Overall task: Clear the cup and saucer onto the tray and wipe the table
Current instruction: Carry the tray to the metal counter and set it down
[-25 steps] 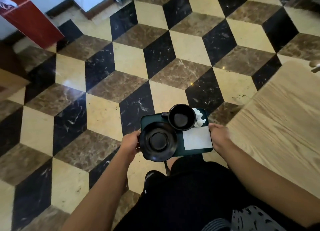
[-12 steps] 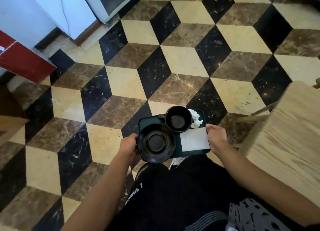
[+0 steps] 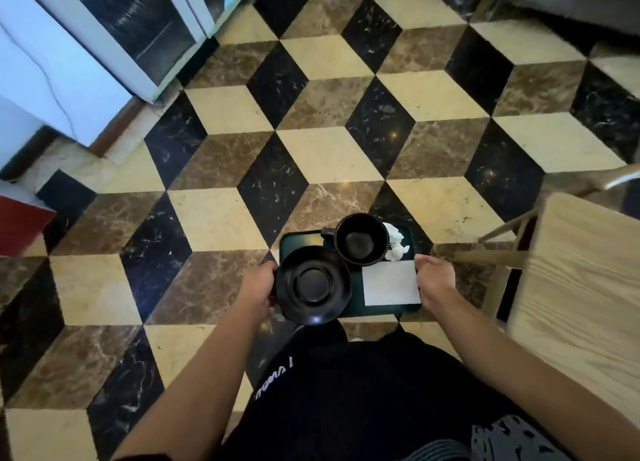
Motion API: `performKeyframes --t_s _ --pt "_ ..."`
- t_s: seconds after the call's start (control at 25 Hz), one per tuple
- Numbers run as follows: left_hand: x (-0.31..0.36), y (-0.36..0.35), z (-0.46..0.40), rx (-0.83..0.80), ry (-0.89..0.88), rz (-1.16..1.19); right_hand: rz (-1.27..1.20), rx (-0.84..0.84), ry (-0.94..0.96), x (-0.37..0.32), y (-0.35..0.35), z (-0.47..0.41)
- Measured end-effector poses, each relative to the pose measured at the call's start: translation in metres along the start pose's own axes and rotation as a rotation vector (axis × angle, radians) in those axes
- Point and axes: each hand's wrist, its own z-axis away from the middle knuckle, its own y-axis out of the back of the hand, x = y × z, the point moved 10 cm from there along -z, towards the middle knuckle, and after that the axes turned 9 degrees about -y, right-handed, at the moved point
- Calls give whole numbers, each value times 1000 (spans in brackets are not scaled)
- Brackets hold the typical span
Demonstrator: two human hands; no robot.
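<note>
A dark green tray point(image 3: 298, 242) is carried in front of me over the tiled floor. On it sit a black saucer point(image 3: 313, 284) at the near left, an empty black cup point(image 3: 360, 239) behind it, a crumpled white tissue point(image 3: 394, 240) at the far right and a flat white napkin point(image 3: 390, 282) at the near right. My left hand point(image 3: 258, 284) grips the tray's left edge beside the saucer. My right hand point(image 3: 434, 277) grips the right edge beside the napkin.
The light wooden table point(image 3: 585, 287) stands at the right, with a chair frame point(image 3: 502, 232) beside it. A white glass-fronted cabinet point(image 3: 131, 27) is at the far left, and a red object point(image 3: 20, 221) sits at the left edge. Patterned marble floor point(image 3: 329, 155) stretches ahead.
I have walked away from the table with the tray; the table has slid to the right edge and the white cabinet has come closer. Both hands keep their grip.
</note>
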Motion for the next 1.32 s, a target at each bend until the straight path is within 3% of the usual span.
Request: performKeyframes --t_s 0.4,0.8,1.32 --pt "176 -107 -113 -199 -83 -145 -289 177 -61 -105 -11 -37" --pt "270 -210 -163 -316 -102 -271 -405 254 -114 -184 5 -72" --pt "412 -413 -195 -328 -167 -372 -449 172 -89 -376 76 -202"
